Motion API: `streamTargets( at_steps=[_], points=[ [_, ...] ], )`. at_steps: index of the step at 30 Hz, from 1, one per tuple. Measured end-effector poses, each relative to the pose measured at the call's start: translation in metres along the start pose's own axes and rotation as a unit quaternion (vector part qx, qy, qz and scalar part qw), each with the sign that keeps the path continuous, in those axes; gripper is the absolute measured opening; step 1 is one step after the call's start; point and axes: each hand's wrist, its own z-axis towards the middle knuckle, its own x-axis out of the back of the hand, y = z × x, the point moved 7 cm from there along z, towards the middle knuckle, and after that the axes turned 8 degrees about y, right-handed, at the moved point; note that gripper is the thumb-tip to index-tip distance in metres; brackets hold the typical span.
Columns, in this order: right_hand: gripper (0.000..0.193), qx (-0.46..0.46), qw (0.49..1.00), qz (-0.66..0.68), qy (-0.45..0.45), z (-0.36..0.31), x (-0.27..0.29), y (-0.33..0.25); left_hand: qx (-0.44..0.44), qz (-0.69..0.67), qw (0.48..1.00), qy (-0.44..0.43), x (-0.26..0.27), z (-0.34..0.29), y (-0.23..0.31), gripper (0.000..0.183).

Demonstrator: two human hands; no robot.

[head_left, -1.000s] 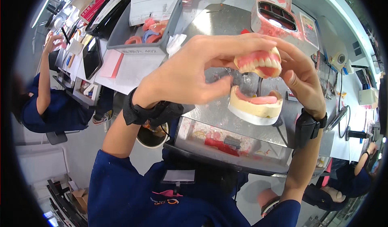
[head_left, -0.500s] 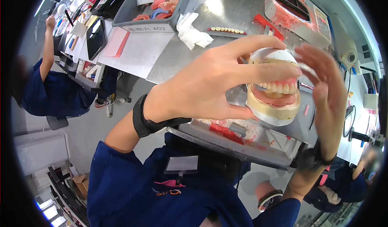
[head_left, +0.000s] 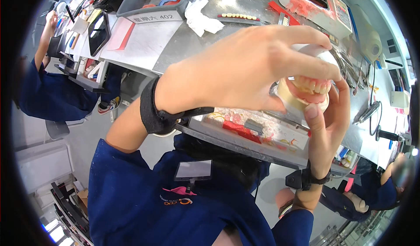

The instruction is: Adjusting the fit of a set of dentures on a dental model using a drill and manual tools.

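Note:
Between my two hands is a plaster dental model [head_left: 291, 95] with pink gums and a row of upper teeth, its upper and lower halves set together. My left hand [head_left: 258, 66] wraps over it from the left, fingers across the upper half and thumb low on the side. From the right, my right hand [head_left: 330, 119] cups it, the thumb pressed on the lower half near the front and the other fingers mostly hidden behind. The far side of the model is out of sight.
Beyond my hands lie a strip of artificial teeth [head_left: 238, 16], a crumpled tissue [head_left: 202, 19] and a grey bin [head_left: 151, 15] with pink and blue pieces. A pink-stained machine [head_left: 313, 5] stands back right. Below is an open drawer [head_left: 280, 143] with scraps. People sit left and right.
My right hand has come in from beside the model and now grips it. The model has turned a little to the right, and my left hand has shifted right with it.

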Motion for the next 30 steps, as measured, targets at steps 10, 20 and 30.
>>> streamTargets(
  at_steps=[10, 20, 30],
  points=[
    [0.075, -0.029, 0.997, 0.077, 0.000, -0.001, 0.017, 0.005, -0.028, 0.024, 0.998, -0.046, -0.018, 0.022, 0.010, 0.053],
    [0.088, 0.038, 0.999, 0.013, -0.001, -0.010, 0.004, 0.002, 0.021, 0.018, 0.995, -0.101, -0.013, 0.009, 0.014, 0.068],
    [0.085, 0.097, 0.990, -0.101, 0.015, -0.020, -0.003, -0.007, 0.010, -0.065, 0.995, -0.079, -0.008, -0.003, 0.004, 0.081]
  ],
)
